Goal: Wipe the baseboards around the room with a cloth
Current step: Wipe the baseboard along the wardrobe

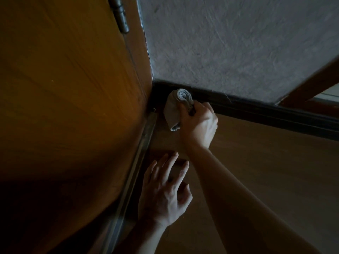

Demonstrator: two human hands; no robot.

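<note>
A dark baseboard (256, 110) runs along the foot of the grey textured wall, from the corner by the door off to the right. My right hand (199, 125) grips a bunched grey cloth (176, 107) and holds it against the baseboard close to the corner. The cloth's rolled top end touches the upper edge of the board, and its loose end hangs toward the floor. My left hand (165, 187) lies on the wooden floor below, fingers spread and straight, holding nothing.
A brown wooden door (69, 99) fills the left side, with a metal hinge (122, 15) at the top and a metal threshold strip (135, 171) along its foot. A brown wooden frame piece (311, 83) slants at the right edge. The wooden floor (266, 171) spreads right of my arms.
</note>
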